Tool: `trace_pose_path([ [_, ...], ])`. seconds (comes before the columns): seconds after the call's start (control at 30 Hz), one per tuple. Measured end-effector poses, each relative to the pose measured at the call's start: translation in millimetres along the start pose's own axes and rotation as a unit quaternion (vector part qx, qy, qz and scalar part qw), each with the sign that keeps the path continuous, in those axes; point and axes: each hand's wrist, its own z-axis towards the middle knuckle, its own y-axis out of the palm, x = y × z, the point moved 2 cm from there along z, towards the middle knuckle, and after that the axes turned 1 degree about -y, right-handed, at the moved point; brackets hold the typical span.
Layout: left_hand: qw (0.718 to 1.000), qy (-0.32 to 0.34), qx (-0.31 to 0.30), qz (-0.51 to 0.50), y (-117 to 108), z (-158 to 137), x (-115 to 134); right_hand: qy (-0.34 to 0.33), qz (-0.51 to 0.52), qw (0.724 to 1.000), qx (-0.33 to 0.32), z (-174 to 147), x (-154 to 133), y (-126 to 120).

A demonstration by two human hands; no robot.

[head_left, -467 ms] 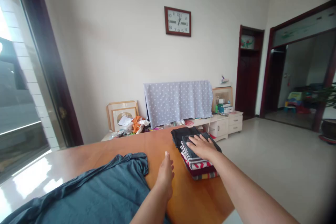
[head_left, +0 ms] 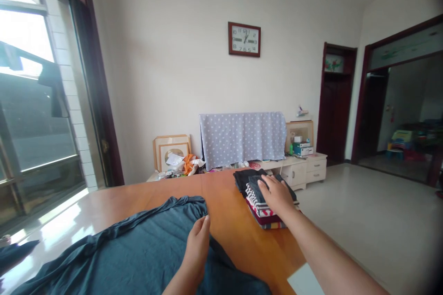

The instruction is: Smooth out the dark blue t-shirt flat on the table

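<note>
A dark teal garment (head_left: 138, 249) lies spread over the wooden table in front of me. My left hand (head_left: 198, 244) is over its right edge, thumb and fingers drawn together; whether cloth is between them is hidden. On the right, a stack of folded clothes (head_left: 268, 219) holds striped, red-and-white, maroon and plaid layers, with dark grey cloth on top. My right hand (head_left: 277, 196) rests on top of this stack, palm down with the fingers stretched out. Folded black cloth (head_left: 244, 179) shows at the stack's far left side.
The wooden table (head_left: 224, 193) has its right edge just beyond the stack. A pale flat object (head_left: 304, 280) is by my right forearm. Dark cloth (head_left: 15, 254) lies at the far left. Behind are a low white cabinet (head_left: 297, 173) and a dotted cloth cover (head_left: 242, 140).
My left hand has moved left onto the garment's edge and its fingers have closed. My right hand stays on the stack. The view has turned left and tilted up slightly.
</note>
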Motion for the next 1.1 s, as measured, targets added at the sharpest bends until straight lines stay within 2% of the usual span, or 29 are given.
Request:
trace_pose_path([
  [0.03,1.000,0.014,0.002,0.010,-9.2,-3.0,-1.4,-0.019,0.031,0.999,0.015,-16.7,-10.4,-0.1],
  [0.1,0.998,0.043,0.005,0.036,-28.8,-8.8,-7.0,-0.052,0.106,0.993,0.002,-57.3,-32.5,4.6],
  [0.17,0.994,0.070,0.019,0.080,-51.1,-15.8,-15.1,-0.081,0.162,0.981,-0.071,-102.6,-53.7,14.4],
  [0.23,0.982,0.095,0.027,0.162,-75.0,-26.3,-23.3,-0.084,0.176,0.970,-0.147,-145.3,-69.3,24.6],
  [0.3,0.957,0.127,0.031,0.261,-99.0,-41.2,-29.5,-0.081,0.164,0.962,-0.201,-179.4,-78.1,32.3],
  [0.4,0.900,0.156,0.029,0.407,-130.1,-69.5,-35.2,-0.064,0.120,0.958,-0.251,-210.6,-80.2,38.9],
  [0.53,0.810,0.125,0.032,0.572,-156.6,-107.2,-39.9,-0.072,0.075,0.956,-0.276,-224.9,-78.3,41.4],
  [0.63,0.776,0.086,0.029,0.624,-164.2,-129.3,-40.2,-0.080,0.056,0.957,-0.273,-227.1,-79.5,41.3],
  [0.8,0.784,0.090,0.029,0.613,-162.4,-147.0,-34.3,-0.085,0.026,0.961,-0.261,-228.4,-80.5,44.5],
  [1.1,0.795,0.108,0.045,0.595,-159.9,-152.7,-33.8,-0.092,0.022,0.967,-0.236,-229.4,-75.3,53.6],
])
